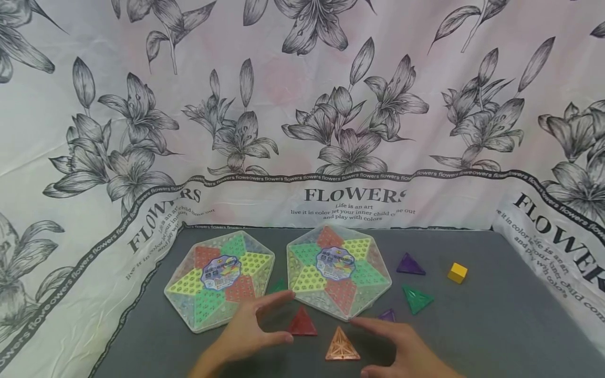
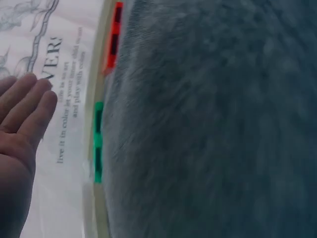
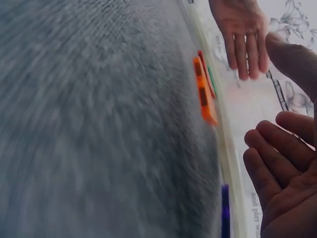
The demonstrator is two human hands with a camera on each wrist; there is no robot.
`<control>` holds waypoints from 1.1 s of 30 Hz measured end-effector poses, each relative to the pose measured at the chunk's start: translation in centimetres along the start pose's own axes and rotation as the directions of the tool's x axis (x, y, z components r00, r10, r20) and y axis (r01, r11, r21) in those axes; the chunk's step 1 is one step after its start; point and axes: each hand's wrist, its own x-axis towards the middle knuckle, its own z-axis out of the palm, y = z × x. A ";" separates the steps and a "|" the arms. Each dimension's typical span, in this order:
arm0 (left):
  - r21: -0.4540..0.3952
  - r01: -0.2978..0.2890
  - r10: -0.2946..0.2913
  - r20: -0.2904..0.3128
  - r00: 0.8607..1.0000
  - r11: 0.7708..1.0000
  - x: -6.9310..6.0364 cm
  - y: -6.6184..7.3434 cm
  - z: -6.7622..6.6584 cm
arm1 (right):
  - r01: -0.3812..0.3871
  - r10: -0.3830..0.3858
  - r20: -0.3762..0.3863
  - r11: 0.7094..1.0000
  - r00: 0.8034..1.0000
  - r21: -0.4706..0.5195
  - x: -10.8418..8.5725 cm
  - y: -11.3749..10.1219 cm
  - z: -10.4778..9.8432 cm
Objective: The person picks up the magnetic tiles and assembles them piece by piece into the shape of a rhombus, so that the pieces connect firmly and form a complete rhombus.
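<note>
In the head view the left hand (image 1: 246, 328) is held with thumb and fingers spread, beside a red triangle (image 1: 303, 322), holding nothing. The right hand (image 1: 404, 346) is likewise spread and empty, to the right of an orange triangle (image 1: 342, 346). Both triangles lie between the two hands. In the left wrist view the left hand (image 2: 22, 129) shows extended fingers, with red (image 2: 113, 42) and green (image 2: 98, 144) pieces to its right. The right wrist view has the right hand (image 3: 285, 163) with loosely bent fingers near the orange piece (image 3: 204, 91); the left hand (image 3: 242, 34) appears beyond.
Two hexagonal boxes (image 1: 184, 310) (image 1: 373, 296) with coloured star patterns lie on the grey table (image 1: 496, 325). A small green piece (image 1: 279, 286) is between them. Purple triangles (image 1: 410, 264) (image 1: 387, 315), a green triangle (image 1: 418, 299) and a yellow cube (image 1: 457, 273) are at the right. A flower-print cloth hangs behind.
</note>
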 end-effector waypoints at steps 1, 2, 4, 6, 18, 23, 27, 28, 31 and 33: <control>0.010 0.011 -0.011 0.009 1.000 1.000 0.2 -0.1 0.2 | 0.007 -0.007 0.006 1.000 1.000 -0.003 0.2 0.1 0.2; 0.019 0.017 -0.017 0.018 1.000 1.000 0.4 -0.2 0.4 | 0.011 -0.011 0.011 1.000 1.000 -0.001 0.4 0.2 0.5; 0.055 0.047 -0.048 0.026 0.999 0.997 0.7 -0.4 0.7 | -0.015 0.015 0.027 1.000 1.000 0.013 0.7 0.3 0.9; 0.100 0.081 -0.084 0.025 0.996 0.992 0.9 -0.4 1.0 | -0.043 0.043 0.033 0.999 0.999 0.017 1.0 0.3 1.3; 0.365 0.126 -0.151 0.041 0.988 0.923 2.2 -0.7 2.3 | -0.221 0.213 0.129 0.974 0.969 0.053 2.5 -0.3 2.4; 0.437 0.038 -0.082 0.081 0.993 0.899 2.5 -0.5 2.9 | -0.066 0.066 0.040 0.998 0.997 -0.005 2.5 0.1 3.1; 0.501 -0.076 -0.003 0.154 0.988 0.862 2.7 -0.1 3.4 | 0.040 -0.041 -0.010 0.997 0.999 -0.059 2.4 0.4 3.7; 0.515 -0.101 0.012 0.172 0.985 0.851 2.7 0.0 3.4 | 0.051 -0.053 -0.015 0.996 0.999 -0.070 2.4 0.4 3.8; 0.533 -0.125 0.015 0.205 0.979 0.837 2.7 0.3 3.6 | 0.048 -0.049 -0.018 0.997 0.999 -0.067 2.5 0.4 3.9; 0.539 -0.133 0.014 0.219 0.976 0.832 2.7 0.5 3.6 | 0.036 -0.037 -0.014 0.998 0.999 -0.057 2.5 0.4 4.0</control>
